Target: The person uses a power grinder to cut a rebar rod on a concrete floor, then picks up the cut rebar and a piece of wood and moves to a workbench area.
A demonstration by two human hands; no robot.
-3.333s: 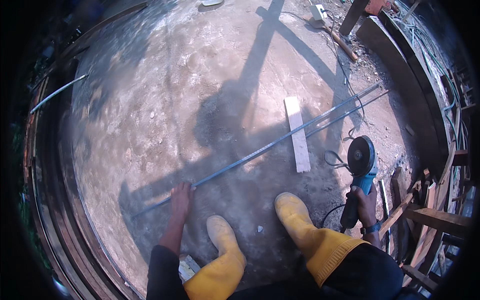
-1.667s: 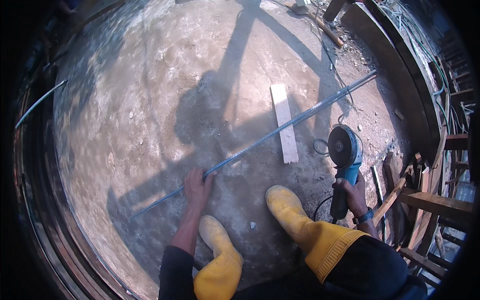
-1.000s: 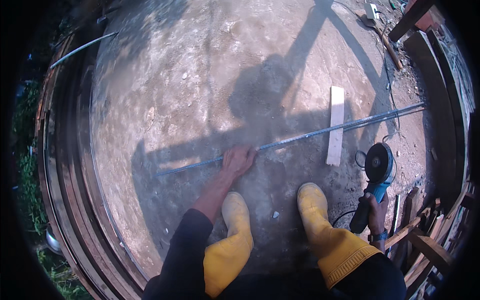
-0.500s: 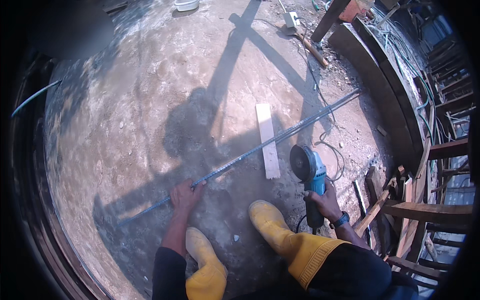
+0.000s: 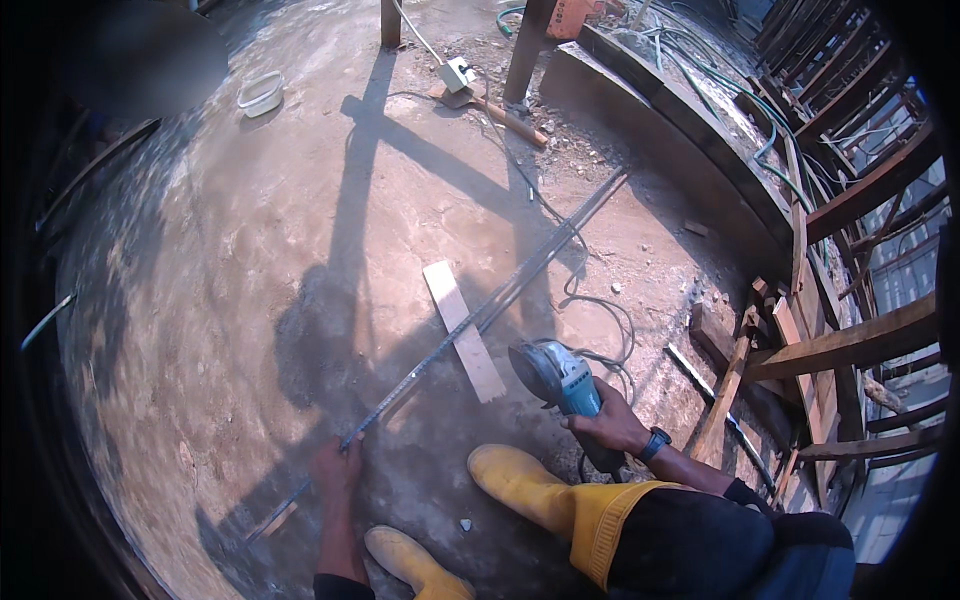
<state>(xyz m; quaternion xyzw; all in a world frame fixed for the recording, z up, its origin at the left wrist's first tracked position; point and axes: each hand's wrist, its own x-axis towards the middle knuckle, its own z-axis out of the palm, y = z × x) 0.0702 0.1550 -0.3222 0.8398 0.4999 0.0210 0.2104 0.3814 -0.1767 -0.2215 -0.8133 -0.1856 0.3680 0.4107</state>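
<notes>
My left hand [image 5: 337, 465] is closed around the near part of a long ribbed steel rod [image 5: 415, 372], which runs diagonally away over the dirt ground to the far right. The rod crosses above a short pale wooden board [image 5: 482, 368]. A dark line beside the rod's far part may be its shadow or a second rod; I cannot tell. My right hand [image 5: 612, 425], with a watch at the wrist, grips a blue angle grinder [image 5: 580, 390] by its body. Its disc and guard [image 5: 537, 372] are held to the right of the board, apart from the rod.
My yellow boots [image 5: 520, 478] stand close behind the rod. The grinder's cable [image 5: 628, 345] loops toward a white socket box [image 5: 457, 75] near a wooden-handled tool [image 5: 512, 124]. Scrap timber [image 5: 725, 400] lies at right, beside a curved dark beam [image 5: 660, 145]. A white tub [image 5: 261, 94] sits far left.
The view has swung to the right. My left hand and the rod's near end are now closer to me. The grinder has turned, so its disc shows more edge-on.
</notes>
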